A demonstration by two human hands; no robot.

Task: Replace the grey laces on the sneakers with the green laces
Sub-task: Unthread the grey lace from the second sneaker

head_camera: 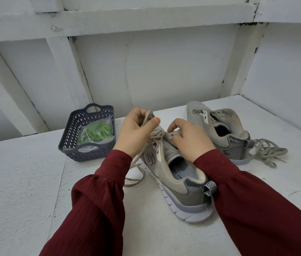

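The near sneaker sits mid-frame. The left hand pinches its grey lace and holds it raised, while the right hand grips the shoe's upper near the eyelets. The far sneaker stands right of centre, unlaced, with a loose lace beside its heel. At left, bagged green laces lie in a basket.

Legible text: one fragment only, on the near sneaker.
White print on the blue insole reads "ORY FO", with the rest hidden under the collar and sleeve. The dark side emblem is a stylised mark, not readable. The mark on the far sneaker is too small to read.
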